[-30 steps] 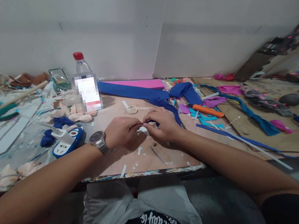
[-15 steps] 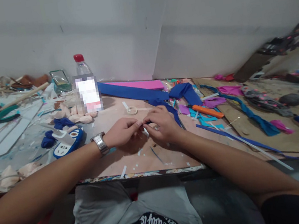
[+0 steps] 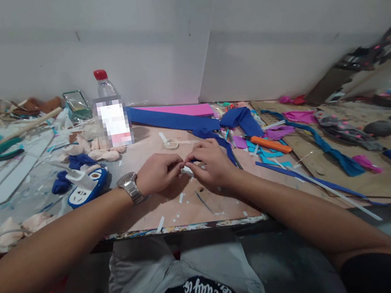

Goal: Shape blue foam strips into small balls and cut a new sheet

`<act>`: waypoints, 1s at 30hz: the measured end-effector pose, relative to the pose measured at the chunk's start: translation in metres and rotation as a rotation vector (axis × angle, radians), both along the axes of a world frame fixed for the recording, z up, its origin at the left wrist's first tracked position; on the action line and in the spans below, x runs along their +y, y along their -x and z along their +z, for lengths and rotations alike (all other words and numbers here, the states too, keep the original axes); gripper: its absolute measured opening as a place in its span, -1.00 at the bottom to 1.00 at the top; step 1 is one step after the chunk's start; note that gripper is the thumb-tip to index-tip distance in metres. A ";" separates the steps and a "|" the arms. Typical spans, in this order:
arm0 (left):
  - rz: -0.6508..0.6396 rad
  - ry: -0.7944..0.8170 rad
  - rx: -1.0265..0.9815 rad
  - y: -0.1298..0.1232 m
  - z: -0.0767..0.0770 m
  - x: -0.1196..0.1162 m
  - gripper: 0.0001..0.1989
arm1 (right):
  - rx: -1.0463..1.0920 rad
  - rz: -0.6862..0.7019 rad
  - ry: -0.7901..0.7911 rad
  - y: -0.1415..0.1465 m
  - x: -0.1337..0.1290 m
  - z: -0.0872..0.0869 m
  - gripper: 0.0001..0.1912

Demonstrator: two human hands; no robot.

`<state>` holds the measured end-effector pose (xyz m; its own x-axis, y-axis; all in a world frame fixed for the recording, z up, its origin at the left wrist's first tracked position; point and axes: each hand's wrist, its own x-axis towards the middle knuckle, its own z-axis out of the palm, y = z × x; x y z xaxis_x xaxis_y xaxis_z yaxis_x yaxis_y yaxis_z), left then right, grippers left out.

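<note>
My left hand, below a metal wristwatch, is closed in a pinch, thumb against fingers. My right hand pinches too, its fingertips meeting those of the left. Between them shows a small white piece, perhaps paper or tape; its kind is too small to make out. Just beyond the hands a ring-shaped roll of pale tape lies on the table. Behind my right hand runs a folded blue cloth strip, with a pink strip along it.
To the left are a blue-and-white power strip, green-handled pliers and a red-capped bottle. On the right lie an orange utility knife, a teal cloth strip and a long white strip. Scraps dot the tabletop.
My left hand has rolled slightly, turning its back and the watch more upward. More of the white piece shows between the fingertips. The view has shifted a little.
</note>
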<state>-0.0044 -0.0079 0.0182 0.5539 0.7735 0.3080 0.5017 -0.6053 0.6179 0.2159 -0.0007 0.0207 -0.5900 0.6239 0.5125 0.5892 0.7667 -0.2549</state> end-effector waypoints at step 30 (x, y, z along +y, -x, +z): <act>-0.090 0.416 -0.282 -0.003 0.000 0.001 -0.64 | 0.013 0.012 -0.108 0.000 -0.005 0.005 -0.93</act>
